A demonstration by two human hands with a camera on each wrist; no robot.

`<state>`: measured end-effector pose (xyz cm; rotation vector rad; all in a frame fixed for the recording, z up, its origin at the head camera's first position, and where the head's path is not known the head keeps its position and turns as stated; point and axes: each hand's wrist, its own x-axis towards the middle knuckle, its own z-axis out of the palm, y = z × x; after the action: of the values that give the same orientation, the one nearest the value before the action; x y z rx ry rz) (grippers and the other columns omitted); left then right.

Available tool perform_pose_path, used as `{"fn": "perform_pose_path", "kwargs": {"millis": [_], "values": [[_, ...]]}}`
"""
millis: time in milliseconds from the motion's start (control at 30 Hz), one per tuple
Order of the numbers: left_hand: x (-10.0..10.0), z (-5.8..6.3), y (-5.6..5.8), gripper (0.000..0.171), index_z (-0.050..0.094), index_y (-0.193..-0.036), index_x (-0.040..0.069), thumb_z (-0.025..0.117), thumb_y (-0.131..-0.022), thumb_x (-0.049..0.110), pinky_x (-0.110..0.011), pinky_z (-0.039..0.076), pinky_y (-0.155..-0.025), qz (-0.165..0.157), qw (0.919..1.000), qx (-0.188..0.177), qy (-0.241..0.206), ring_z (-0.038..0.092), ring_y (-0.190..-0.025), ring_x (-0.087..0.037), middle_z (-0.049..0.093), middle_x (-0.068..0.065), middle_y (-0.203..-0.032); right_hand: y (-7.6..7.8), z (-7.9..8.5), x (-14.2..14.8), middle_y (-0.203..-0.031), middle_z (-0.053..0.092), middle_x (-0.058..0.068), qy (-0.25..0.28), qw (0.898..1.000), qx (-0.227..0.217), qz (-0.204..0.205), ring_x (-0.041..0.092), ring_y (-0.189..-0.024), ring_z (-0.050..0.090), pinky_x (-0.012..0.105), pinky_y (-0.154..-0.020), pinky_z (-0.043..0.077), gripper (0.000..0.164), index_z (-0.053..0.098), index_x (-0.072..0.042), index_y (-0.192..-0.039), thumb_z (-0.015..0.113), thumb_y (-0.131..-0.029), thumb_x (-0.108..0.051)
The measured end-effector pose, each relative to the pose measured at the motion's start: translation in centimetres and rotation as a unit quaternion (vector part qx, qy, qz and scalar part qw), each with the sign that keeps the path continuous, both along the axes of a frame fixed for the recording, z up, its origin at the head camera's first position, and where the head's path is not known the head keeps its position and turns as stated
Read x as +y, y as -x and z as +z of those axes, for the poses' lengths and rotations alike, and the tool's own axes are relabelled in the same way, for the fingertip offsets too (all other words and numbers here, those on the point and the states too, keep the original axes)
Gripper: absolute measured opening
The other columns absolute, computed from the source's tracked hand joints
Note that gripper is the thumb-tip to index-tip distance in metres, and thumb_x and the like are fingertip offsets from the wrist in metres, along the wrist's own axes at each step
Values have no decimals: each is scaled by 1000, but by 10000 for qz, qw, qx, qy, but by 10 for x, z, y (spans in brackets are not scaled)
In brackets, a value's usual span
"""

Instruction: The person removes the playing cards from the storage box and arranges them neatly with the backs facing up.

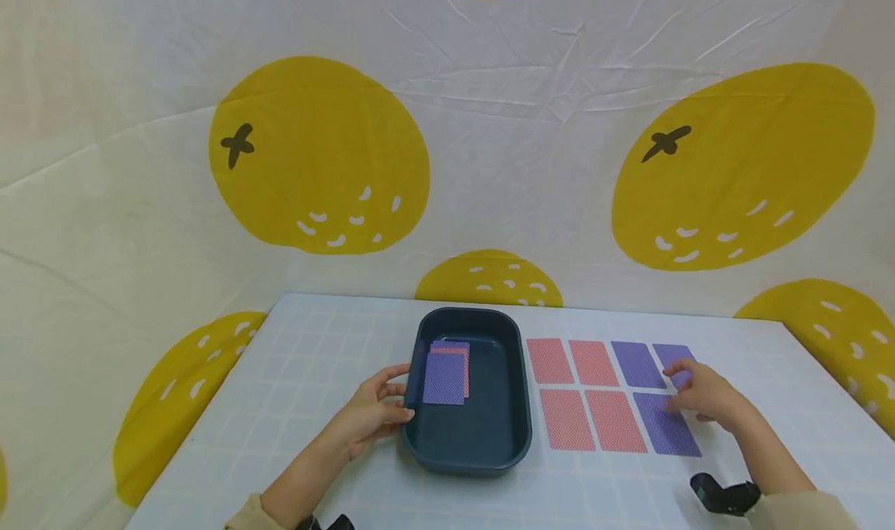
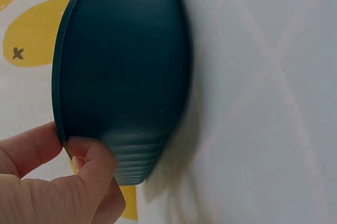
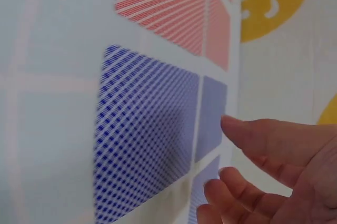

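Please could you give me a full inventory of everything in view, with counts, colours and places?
Tray: one, dark blue-green, on the table.
Stacked cards: at least three, two blue and one red, overlapping inside the tray.
Red cards: four, red, in two rows right of the tray.
Blue cards: three seen, blue, right of the red ones.
Table: one, white with pale lines, beneath everything.
Backdrop: white with yellow fruit prints, behind and beside the table.
Black wrist gear: two pieces, black, one by each wrist.
Sleeves: two, beige, bottom edge.
Left hand: one, bare, gripping the tray's left rim.
Right hand: one, bare, over the blue cards.
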<state>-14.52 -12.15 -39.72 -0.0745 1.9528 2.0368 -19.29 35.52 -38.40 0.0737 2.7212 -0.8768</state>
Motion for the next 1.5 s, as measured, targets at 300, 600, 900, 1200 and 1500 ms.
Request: {"fn": "perform_pose_path", "kwargs": {"millis": [300, 600, 900, 1200, 1500], "values": [[-2, -2, 2, 68, 34, -140, 2, 59, -79, -14, -30, 46, -64, 53, 10000, -18, 11, 49, -81, -20, 46, -18, -107, 24, 29, -40, -92, 50, 11, 1361, 9896, -63, 453, 24, -85, 55, 46, -78, 50, 56, 39, 7, -127, 68, -82, -12], [-4, -3, 3, 68, 35, -139, 3, 59, -79, -15, -31, 46, -64, 118, 9999, -45, 53, 49, -81, -20, 46, -17, -106, 59, 59, -112, -90, 50, 13, 1897, 9733, -9, 1296, 20, -79, 60, 43, -79, 51, 50, 42, 7, -123, 67, -82, -5], [-2, -3, 3, 67, 35, -139, 3, 59, -79, -14, -30, 46, -64, 98, 9999, -64, 33, 48, -80, -20, 45, -17, -105, 75, 56, -187, -93, 53, 16, 1721, 9678, 14, 1836, 22, -77, 59, 40, -76, 51, 44, 51, 6, -118, 69, -79, -1], [-2, -1, 4, 68, 34, -139, 3, 60, -79, -14, -31, 46, -63, 33, 10000, -32, 28, 49, -80, -19, 46, -16, -106, 76, 30, -242, -86, 55, 14, 1589, 9643, 24, 2117, 18, -69, 52, 31, -63, 49, 38, 58, 5, -111, 70, -75, 7], [-2, -2, 3, 68, 32, -140, 2, 59, -80, -13, -30, 45, -64, -121, 9998, -69, -115, 49, -81, -19, 45, -16, -107, 68, 4, -277, -94, 58, 9, 397, 9720, 336, 2291, 20, -80, 54, 35, -73, 48, 48, 60, -6, -106, 84, -64, -4]]}}
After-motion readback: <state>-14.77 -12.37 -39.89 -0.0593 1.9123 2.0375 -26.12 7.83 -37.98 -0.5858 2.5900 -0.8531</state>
